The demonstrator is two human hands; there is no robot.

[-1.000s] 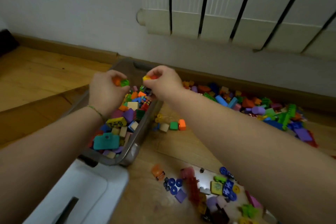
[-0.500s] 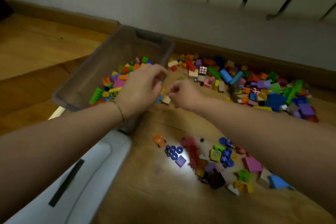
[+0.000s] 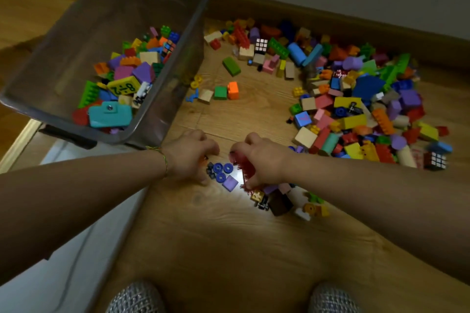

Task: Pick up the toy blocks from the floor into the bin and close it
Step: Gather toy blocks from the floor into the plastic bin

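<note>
I'm crouching over the floor (image 3: pixel 229 249), and the bin (image 3: pixel 106 20) is my landmark. Nearest me, just short of the bin's near right corner, my left hand (image 3: pixel 189 157) is curling down onto something small and orange; it's mostly hidden under my fingers, so I cannot tell whether that grip is actually closed on it. Right beside it, my right hand (image 3: pixel 264 160) is clenching around a spiky red piece (image 3: pixel 244 168), pinching it from above because it lies flat on the boards. Between my hands, blue wheels (image 3: pixel 222 171) and a purple tile (image 3: pixel 230 182) are lying loose, close enough to scoop in the same pass.

The white lid (image 3: pixel 63 249) is lying flat below the bin's near edge, off and out of my way while I'm filling.

The bin itself is sitting open, part full, within easy reach of both arms. Farther out, well to the bin's right along the skirting board, the big heap of blocks (image 3: pixel 356 99) is waiting, so I judge I'm nowhere near closing up.
</note>
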